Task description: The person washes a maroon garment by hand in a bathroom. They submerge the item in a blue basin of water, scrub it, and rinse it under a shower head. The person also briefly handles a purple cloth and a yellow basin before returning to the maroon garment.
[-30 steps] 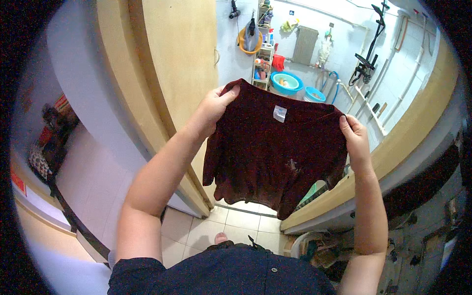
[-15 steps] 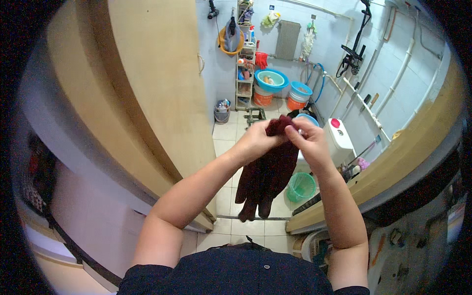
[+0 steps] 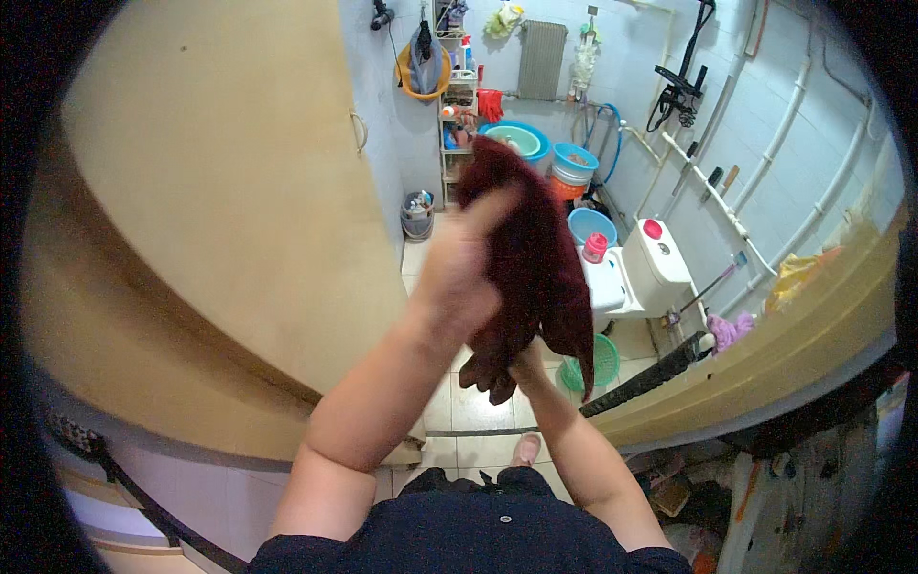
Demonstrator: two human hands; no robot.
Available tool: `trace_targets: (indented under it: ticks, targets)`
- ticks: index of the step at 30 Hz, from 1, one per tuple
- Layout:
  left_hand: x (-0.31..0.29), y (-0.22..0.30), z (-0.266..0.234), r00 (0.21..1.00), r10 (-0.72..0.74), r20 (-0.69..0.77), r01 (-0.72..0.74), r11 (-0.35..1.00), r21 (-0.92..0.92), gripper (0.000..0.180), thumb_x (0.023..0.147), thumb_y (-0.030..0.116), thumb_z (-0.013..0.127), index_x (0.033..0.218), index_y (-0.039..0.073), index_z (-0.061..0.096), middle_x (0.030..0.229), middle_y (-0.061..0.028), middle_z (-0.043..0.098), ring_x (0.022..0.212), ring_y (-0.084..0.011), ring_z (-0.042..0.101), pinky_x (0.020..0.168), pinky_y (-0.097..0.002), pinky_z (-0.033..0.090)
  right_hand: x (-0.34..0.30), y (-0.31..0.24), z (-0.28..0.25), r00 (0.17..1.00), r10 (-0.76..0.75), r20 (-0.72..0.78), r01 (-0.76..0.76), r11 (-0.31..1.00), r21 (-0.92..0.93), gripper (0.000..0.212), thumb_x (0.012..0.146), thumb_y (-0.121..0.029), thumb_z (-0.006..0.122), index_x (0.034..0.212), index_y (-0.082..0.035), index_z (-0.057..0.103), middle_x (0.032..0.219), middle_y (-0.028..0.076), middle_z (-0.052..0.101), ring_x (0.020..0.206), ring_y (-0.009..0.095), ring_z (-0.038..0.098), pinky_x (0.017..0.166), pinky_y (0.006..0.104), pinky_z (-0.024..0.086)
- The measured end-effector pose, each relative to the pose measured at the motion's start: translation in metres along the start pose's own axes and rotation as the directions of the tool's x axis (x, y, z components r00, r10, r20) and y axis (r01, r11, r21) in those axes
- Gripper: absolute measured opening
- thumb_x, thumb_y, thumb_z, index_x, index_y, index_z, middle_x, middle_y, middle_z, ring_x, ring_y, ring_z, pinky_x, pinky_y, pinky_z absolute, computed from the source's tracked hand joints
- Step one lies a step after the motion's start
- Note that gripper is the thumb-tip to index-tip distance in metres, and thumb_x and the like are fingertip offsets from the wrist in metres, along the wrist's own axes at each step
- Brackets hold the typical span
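A dark maroon cloth (image 3: 535,249) hangs in front of me in soft folds, with rounded lobes along its lower end. Its top edge reaches above my left hand (image 3: 454,273), which is blurred by motion. A finger of that hand lies across the front of the cloth, and the hand grips its left side. Low behind the cloth is my right hand (image 3: 526,362). The fabric covers most of it, so its fingers are hidden.
A wooden door (image 3: 239,191) stands at the left, a door frame (image 3: 765,364) at the right. Beyond are a toilet (image 3: 655,268), a green basket (image 3: 598,362), a blue basin (image 3: 593,227), blue tubs (image 3: 576,158), a narrow shelf (image 3: 459,96) and a small bucket (image 3: 418,215).
Both hands were pinching the cloth's top edge together. My right hand has dropped low behind the cloth, which now sits higher and spreads wider. The view has shifted slightly.
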State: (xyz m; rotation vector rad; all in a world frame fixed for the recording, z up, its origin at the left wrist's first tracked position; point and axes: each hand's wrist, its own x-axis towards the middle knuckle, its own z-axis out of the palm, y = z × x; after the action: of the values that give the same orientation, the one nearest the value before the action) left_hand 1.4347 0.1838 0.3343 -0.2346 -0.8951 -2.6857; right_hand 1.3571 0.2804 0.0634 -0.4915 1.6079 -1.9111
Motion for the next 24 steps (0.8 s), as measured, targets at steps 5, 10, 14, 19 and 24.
trace_targets:
  ticks: [5, 10, 14, 19, 24]
  targets:
    - [0.03, 0.042, -0.128, 0.901, 0.285, -0.329, -0.175, 0.929, 0.326, 0.024, 0.091, 0.018, 0.051, 0.11, 0.003, 0.054, 0.106, -0.0096, 0.061, 0.097, -0.0228, 0.059, 0.088, -0.0376, 0.046, 0.036, -0.06, -0.056, 0.974, 0.045, -0.221, 0.036, 0.937, 0.349, 0.023, 0.087, -0.002, 0.049, 0.108, 0.002, 0.057, 0.099, 0.011, 0.063, 0.082, 0.02, 0.061, 0.074, 0.033, 0.051]
    - [0.033, -0.006, -0.257, 0.693, 0.016, -0.721, 0.377, 0.844, 0.382, 0.023, 0.088, 0.021, 0.05, 0.109, 0.01, 0.055, 0.1, -0.0009, 0.06, 0.091, -0.0163, 0.054, 0.082, -0.0364, 0.044, 0.078, -0.104, -0.074, 0.973, -0.072, -0.218, 0.168, 0.871, 0.463, 0.033, 0.082, 0.006, 0.051, 0.115, 0.001, 0.047, 0.106, 0.013, 0.057, 0.092, 0.022, 0.058, 0.081, 0.0346, 0.05]
    - [0.042, -0.085, -0.321, 0.513, -0.268, -0.816, 0.515, 0.856, 0.042, 0.028, 0.091, 0.03, 0.049, 0.113, 0.014, 0.052, 0.111, -0.0065, 0.054, 0.105, -0.0224, 0.049, 0.09, -0.0545, 0.041, 0.112, -0.124, -0.07, 0.964, -0.196, -0.18, 0.251, 0.894, 0.372, 0.036, 0.085, 0.004, 0.048, 0.12, 0.0, 0.041, 0.118, 0.014, 0.052, 0.103, 0.022, 0.054, 0.091, 0.0354, 0.045]
    - [0.089, -0.143, -0.269, 0.687, -0.467, -0.558, 0.391, 0.884, -0.259, 0.068, 0.086, 0.061, 0.037, 0.138, 0.018, 0.029, 0.146, -0.0129, 0.014, 0.133, -0.038, 0.02, 0.098, -0.0684, 0.022, 0.138, -0.14, -0.073, 0.935, -0.34, -0.097, 0.35, 0.85, 0.394, 0.023, 0.091, -0.008, 0.045, 0.114, -0.002, 0.045, 0.12, 0.015, 0.052, 0.104, 0.025, 0.054, 0.093, 0.0384, 0.044]
    - [0.157, -0.171, -0.253, 0.919, -0.36, -0.158, 0.307, 0.908, -0.283, 0.075, 0.086, 0.066, 0.019, 0.142, 0.016, 0.022, 0.145, -0.0102, 0.026, 0.132, -0.0272, 0.028, 0.108, -0.0473, 0.025, 0.167, -0.157, -0.067, 0.978, -0.21, 0.013, 0.147, 0.723, 0.675, 0.032, 0.094, -0.023, 0.036, 0.119, -0.003, 0.041, 0.123, 0.016, 0.05, 0.109, 0.028, 0.052, 0.096, 0.0429, 0.042]
